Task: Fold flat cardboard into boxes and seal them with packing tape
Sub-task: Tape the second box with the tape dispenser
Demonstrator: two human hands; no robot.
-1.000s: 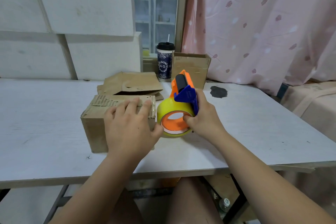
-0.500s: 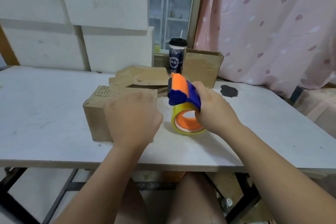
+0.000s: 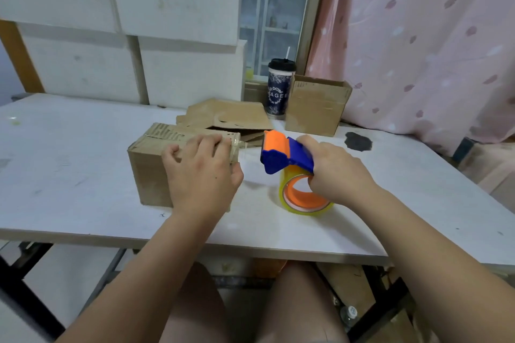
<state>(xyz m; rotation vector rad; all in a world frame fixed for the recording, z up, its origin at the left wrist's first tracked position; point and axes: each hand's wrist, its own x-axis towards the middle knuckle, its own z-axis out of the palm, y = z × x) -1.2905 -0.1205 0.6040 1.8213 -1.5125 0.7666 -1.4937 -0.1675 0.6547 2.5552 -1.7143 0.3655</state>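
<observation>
A small folded cardboard box [image 3: 150, 172] lies on the white table [image 3: 69, 175], its top flaps closed. My left hand [image 3: 203, 175] lies over the box's right end, fingers on top and thumb down the right side. A strip of clear tape [image 3: 239, 145] sticks out from the box's top right corner. My right hand [image 3: 337, 172] grips an orange and blue tape dispenser [image 3: 287, 153] with a yellowish tape roll [image 3: 303, 198]; the roll rests on the table just right of the box, apart from it.
Flat cardboard pieces [image 3: 225, 120] lie behind the box. A dark cup with a straw [image 3: 277, 89] and an upright open carton [image 3: 315, 106] stand at the back by the window. A dark stain [image 3: 358, 140] marks the table. A pink curtain [image 3: 418, 36] hangs at right.
My right hand has drawn the dispenser rightward, away from the box's end, and tipped it so the roll sits on the table. My left hand stays on the box.
</observation>
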